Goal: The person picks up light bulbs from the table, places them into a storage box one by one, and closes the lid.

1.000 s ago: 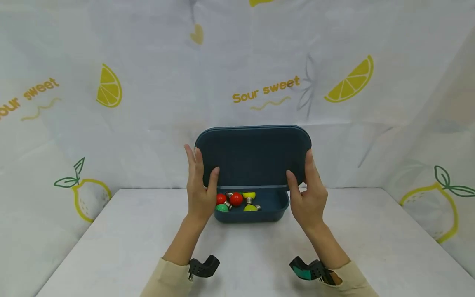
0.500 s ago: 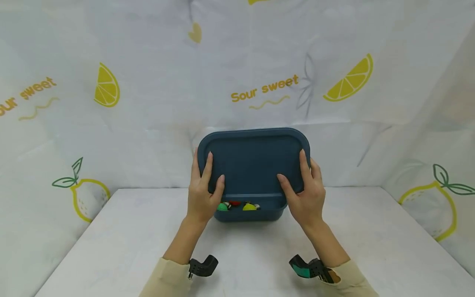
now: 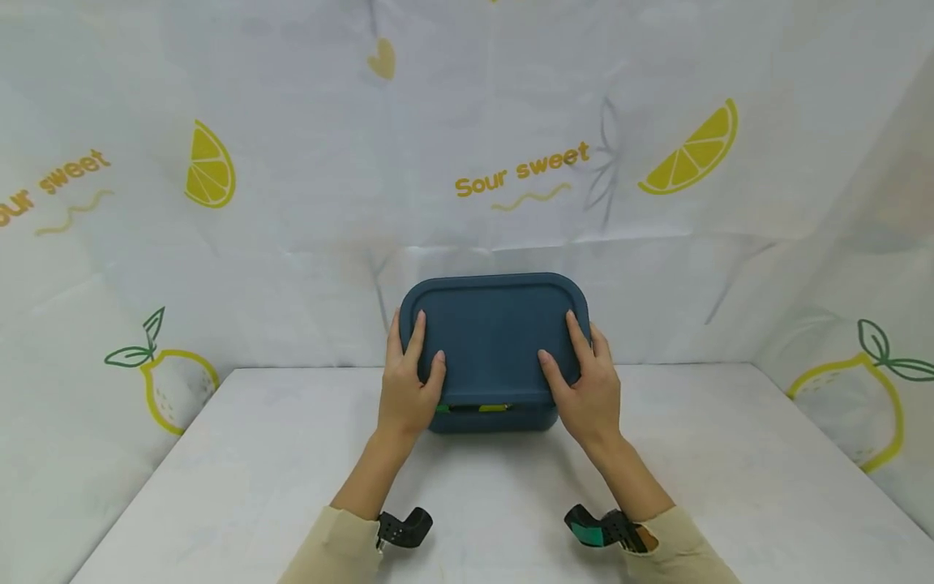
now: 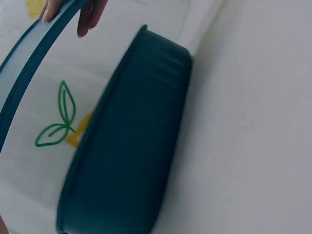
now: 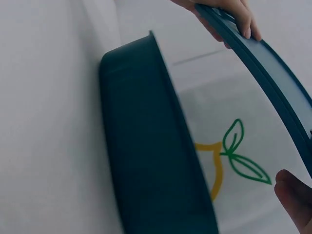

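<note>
Both hands hold a dark blue lid (image 3: 496, 341) over a matching dark blue box (image 3: 496, 421) on the table. My left hand (image 3: 407, 393) grips the lid's left end and my right hand (image 3: 593, 396) its right end, thumbs on top. In the head view the lid tilts, covering most of the box's opening. Slivers of a yellow bulb (image 3: 494, 408) and a green bulb (image 3: 443, 409) show through the front gap; other contents are hidden. Both wrist views show the lid (image 4: 29, 78) (image 5: 273, 83) apart from the box (image 4: 126, 136) (image 5: 151, 146).
The box stands near the back of the white table (image 3: 496, 503). Behind it hangs a white cloth (image 3: 328, 203) printed with lemons and lettering. Tabletop extends to the left, right and front of the box.
Both hands have lowered the lid toward the box and tipped it flatter. The red, yellow and green bulbs, plainly seen earlier, are now mostly covered. The box has stayed in place.
</note>
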Tool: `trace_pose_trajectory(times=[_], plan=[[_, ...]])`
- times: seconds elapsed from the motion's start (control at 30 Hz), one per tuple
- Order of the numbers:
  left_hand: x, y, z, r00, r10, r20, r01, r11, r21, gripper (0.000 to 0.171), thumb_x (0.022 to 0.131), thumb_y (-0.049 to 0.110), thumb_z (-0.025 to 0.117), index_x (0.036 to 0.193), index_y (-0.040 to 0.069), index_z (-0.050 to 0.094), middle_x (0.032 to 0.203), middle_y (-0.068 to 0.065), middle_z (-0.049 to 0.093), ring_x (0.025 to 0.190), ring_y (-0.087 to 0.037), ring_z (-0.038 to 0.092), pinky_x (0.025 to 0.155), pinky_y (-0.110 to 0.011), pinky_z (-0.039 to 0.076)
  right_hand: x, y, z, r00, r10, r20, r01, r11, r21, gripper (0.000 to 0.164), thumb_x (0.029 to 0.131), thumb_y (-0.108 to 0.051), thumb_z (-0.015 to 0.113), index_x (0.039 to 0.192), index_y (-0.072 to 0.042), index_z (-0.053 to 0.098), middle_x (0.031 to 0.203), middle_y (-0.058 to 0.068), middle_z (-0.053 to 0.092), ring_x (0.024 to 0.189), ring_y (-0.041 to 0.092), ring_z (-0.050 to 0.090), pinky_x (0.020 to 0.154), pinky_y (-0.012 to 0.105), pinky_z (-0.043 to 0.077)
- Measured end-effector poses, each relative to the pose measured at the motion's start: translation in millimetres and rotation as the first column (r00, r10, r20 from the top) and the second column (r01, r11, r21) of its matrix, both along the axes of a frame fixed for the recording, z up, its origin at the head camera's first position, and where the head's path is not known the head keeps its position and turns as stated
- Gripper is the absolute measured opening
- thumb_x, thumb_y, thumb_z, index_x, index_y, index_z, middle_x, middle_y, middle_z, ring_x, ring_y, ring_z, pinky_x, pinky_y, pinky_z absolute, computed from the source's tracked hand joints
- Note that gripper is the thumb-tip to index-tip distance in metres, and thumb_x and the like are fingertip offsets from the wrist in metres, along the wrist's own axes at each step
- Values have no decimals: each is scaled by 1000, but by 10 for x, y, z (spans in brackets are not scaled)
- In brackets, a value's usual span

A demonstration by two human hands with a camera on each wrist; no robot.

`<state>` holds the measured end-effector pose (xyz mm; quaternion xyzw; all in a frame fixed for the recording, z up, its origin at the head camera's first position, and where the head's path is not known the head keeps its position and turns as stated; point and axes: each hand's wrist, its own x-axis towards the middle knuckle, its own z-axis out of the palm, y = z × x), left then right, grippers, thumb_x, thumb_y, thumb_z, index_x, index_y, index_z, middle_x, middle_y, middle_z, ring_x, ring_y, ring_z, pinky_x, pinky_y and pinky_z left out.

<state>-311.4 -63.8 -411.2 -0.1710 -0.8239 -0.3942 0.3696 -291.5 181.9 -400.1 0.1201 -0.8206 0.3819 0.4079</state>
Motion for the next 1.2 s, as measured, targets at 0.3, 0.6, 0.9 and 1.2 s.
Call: trace_pose_trajectory(times=[0.3, 0.6, 0.9, 1.2], plan=[[-41, 33, -288, 982, 82, 170, -73, 996, -57, 60, 106, 34, 48, 159, 12, 31, 166, -23, 21, 151, -41, 32, 116, -56, 40, -97, 0, -282, 974, 11, 227, -25, 998, 59, 72, 98, -31, 66, 159, -12, 32, 162, 27, 29, 139, 51, 45, 105, 66, 45], [-84, 33, -372, 953, 70, 296, -58, 997, -47, 63, 106, 40, 48, 161, 14, 28, 166, -23, 20, 154, -38, 26, 120, -57, 35, -136, 19, -406, 928, 29, 371, -54, 997, 57, 72, 102, -36, 59, 161, -12, 27, 165, 27, 20, 148, 50, 31, 114, 67, 36], [-105, 43, -374, 921, 62, 385, -57, 998, -24, 65, 100, 32, 55, 157, 7, 36, 164, -24, 25, 151, -41, 31, 120, -56, 35, -138, 26, -484, 879, 29, 475, -56, 997, 43, 70, 104, -41, 52, 161, -12, 26, 167, 24, 20, 151, 47, 26, 119, 65, 29], [-95, 45, -372, 865, 52, 499, -61, 998, 2, 65, 100, 35, 53, 156, 6, 37, 165, -25, 24, 151, -43, 30, 120, -58, 33, -172, 49, -501, 826, 23, 563, -55, 998, 41, 69, 105, -45, 48, 162, -14, 24, 167, 23, 20, 153, 46, 23, 123, 63, 24]])
